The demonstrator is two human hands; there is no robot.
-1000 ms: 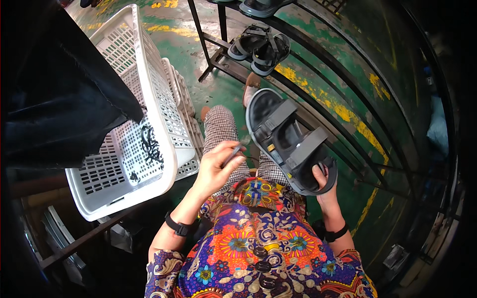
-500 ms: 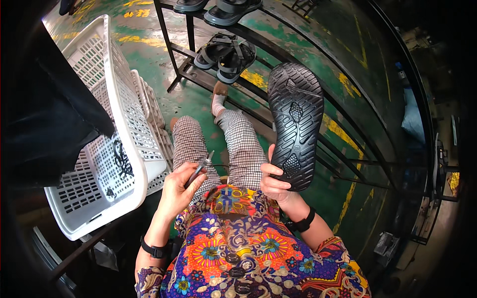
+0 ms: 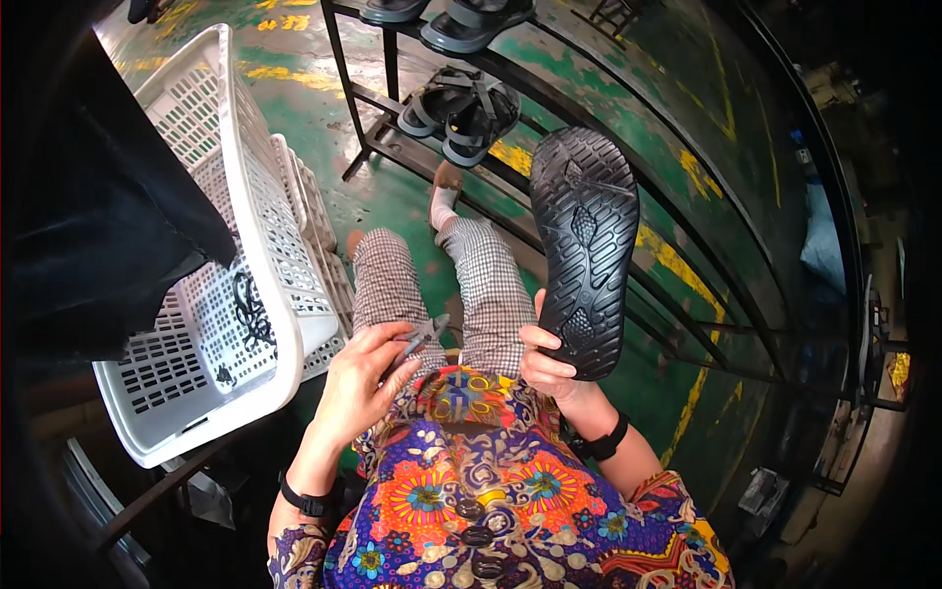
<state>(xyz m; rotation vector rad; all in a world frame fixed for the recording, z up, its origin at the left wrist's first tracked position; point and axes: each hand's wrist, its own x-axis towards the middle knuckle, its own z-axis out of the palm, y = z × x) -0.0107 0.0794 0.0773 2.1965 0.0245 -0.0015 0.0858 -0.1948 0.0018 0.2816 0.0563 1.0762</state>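
At the left a white slotted plastic basket [image 3: 257, 245] stands tilted against a second white basket [image 3: 312, 211] behind it (two baskets in all), and inside the near one lies a small tangle of black straps [image 3: 250, 312]. The left hand [image 3: 363, 378] rests on the lap, fingers curled narrowly around one small pair of metal snips [image 3: 420, 340]. The right hand [image 3: 551, 368] grips the heel of one black sandal [image 3: 585, 250], held upright with its treaded sole toward the camera, while one pair of grey sandals [image 3: 461, 108] sits on the metal rack [image 3: 412, 147] beyond the knees.
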